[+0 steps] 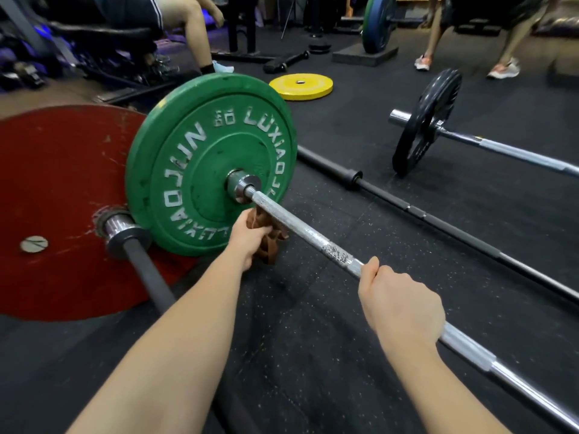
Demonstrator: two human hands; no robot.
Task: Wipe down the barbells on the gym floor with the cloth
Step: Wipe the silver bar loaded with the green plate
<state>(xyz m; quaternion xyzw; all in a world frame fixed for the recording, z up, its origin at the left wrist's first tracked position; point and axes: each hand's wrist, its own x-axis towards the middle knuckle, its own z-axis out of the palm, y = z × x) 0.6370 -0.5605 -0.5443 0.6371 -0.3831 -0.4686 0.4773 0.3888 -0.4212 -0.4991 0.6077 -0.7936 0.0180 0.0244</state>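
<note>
A silver barbell [300, 228] with a green plate [188, 145] lies across the black gym floor. My left hand [247, 238] grips a brown cloth [271, 239] just under the bar, close to the green plate. The cloth touches the underside of the knurled shaft. My right hand [401, 305] is curled round the same bar farther along to the right. A white smudged patch shows on the bar between my hands.
A black barbell with a red plate [56, 183] lies at the left. A bare black bar [438, 211] and a barbell with a black plate [426, 120] lie to the right. A yellow plate [300, 87] lies flat behind. People sit and stand at the back.
</note>
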